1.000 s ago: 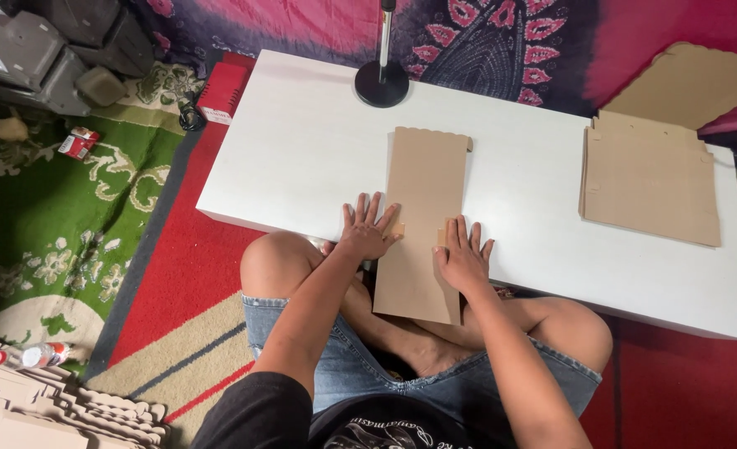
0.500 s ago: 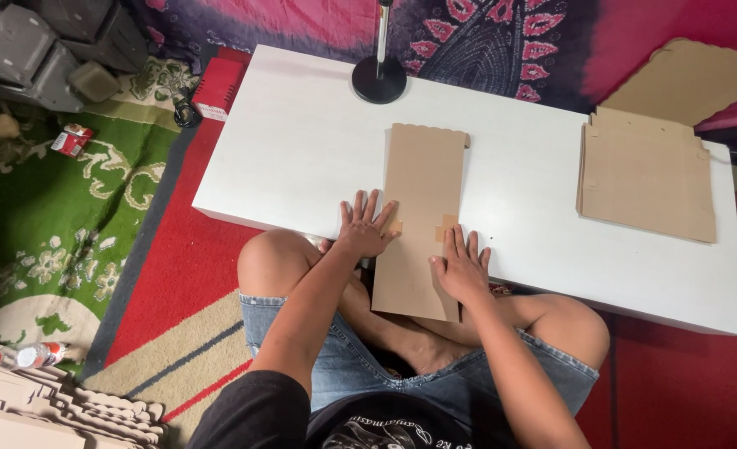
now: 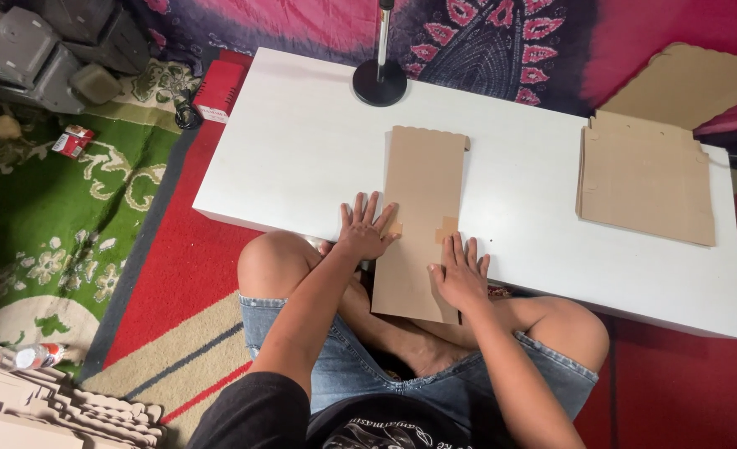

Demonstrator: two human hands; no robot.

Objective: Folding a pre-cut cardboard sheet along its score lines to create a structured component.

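Note:
A long folded brown cardboard piece lies across the white low table, its near end hanging over the table's front edge above my lap. My left hand presses flat on its left edge, fingers spread. My right hand lies flat on its right edge, a bit nearer to me. Neither hand grips anything.
A stack of flat brown cardboard sheets rests on the table's right side. A black round stand base sits at the table's far edge. More cardboard pieces pile on the floor at lower left, beside a bottle. A red box lies by the table's left corner.
Both hands stay pressed on the cardboard piece. My right hand has slid slightly along its right edge; the cardboard has barely moved.

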